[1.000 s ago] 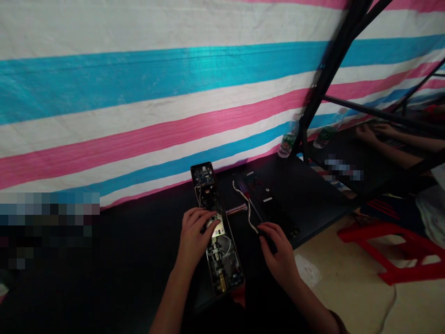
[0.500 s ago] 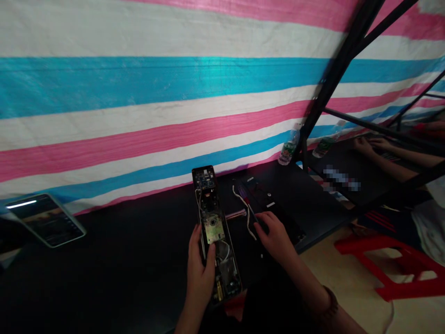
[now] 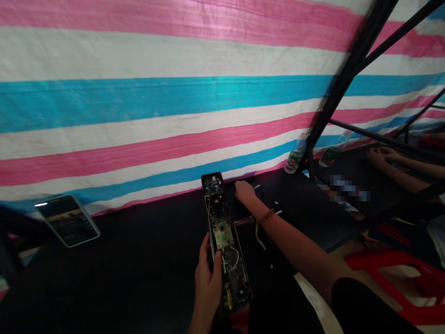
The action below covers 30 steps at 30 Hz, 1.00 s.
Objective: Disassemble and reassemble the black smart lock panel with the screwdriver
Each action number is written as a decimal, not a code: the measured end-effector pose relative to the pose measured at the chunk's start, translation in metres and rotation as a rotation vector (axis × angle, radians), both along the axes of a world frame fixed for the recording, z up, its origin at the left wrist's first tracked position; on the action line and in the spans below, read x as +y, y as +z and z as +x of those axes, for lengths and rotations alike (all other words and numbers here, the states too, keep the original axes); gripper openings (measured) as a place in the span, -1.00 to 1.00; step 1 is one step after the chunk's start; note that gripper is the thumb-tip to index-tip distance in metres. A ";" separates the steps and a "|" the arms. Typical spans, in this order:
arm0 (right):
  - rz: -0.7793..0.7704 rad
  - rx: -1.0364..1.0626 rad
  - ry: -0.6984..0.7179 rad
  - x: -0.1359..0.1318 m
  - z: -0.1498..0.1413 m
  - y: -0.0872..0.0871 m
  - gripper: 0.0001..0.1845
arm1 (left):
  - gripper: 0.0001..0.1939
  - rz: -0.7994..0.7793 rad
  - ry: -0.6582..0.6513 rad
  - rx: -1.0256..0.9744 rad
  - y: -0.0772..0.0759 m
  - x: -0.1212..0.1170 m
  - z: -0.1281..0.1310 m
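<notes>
A long, narrow black housing that looks like an opened electronic door lock [image 3: 222, 232] lies on the black table, its circuit board, metal plate, white wires and brass-coloured cylinder exposed. My left hand [image 3: 210, 273] grips its left side, thumb over the near half and fingers along the outer edge. Beyond the housing's right side, my right hand [image 3: 245, 193] is closed near the wall; its fingertips, and whatever they hold, are hidden. Below my right wrist, partly covered, lies a white cable [image 3: 260, 239]. A thin pinkish bundle [image 3: 244, 221] rests between the housing and that forearm.
A phone [image 3: 71, 220] leans at the left. Dark flat panel parts [image 3: 283, 218] lie right of my forearm. A plastic bottle [image 3: 295, 155] stands by the black metal frame [image 3: 339, 93]. Another person's hands [image 3: 380, 155] rest farther right, above a red stool [image 3: 392, 283].
My left hand shifted from the metal plate to the housing's left side. My right hand moved from the near cable end to the screwdriver's shaft, then forward toward the wall, covering where its handle lay.
</notes>
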State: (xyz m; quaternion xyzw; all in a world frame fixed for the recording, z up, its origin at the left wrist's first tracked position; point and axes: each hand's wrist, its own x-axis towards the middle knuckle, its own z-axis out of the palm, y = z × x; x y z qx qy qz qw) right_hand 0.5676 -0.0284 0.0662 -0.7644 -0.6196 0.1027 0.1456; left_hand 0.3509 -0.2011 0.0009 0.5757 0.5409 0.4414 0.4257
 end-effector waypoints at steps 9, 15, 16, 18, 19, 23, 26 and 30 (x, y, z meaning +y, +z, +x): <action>0.195 0.186 0.272 -0.018 -0.004 0.061 -0.77 | -0.36 -0.013 -0.036 -0.050 0.004 -0.001 0.000; 0.181 -0.178 0.458 -0.032 -0.032 0.067 -0.80 | -0.36 -0.014 -0.034 -0.036 0.005 -0.001 0.001; 0.170 -0.196 0.453 -0.032 -0.035 0.065 -0.80 | -0.37 -0.009 -0.035 -0.039 0.005 -0.001 0.001; 0.152 -0.239 0.461 -0.032 -0.040 0.060 -0.81 | -0.39 -0.001 -0.037 -0.048 0.005 -0.002 0.001; 0.146 -0.258 0.467 -0.032 -0.041 0.059 -0.81 | -0.39 0.000 -0.038 -0.051 0.005 -0.002 0.001; 0.136 -0.318 0.482 -0.038 -0.044 0.060 -0.81 | -0.37 -0.001 -0.040 -0.040 0.004 -0.002 0.001; 0.132 -0.346 0.484 -0.045 -0.047 0.063 -0.81 | -0.38 0.005 -0.032 -0.021 0.003 -0.002 0.000; 0.117 -0.364 0.478 -0.050 -0.052 0.064 -0.79 | -0.39 0.012 -0.035 0.008 0.001 -0.003 0.000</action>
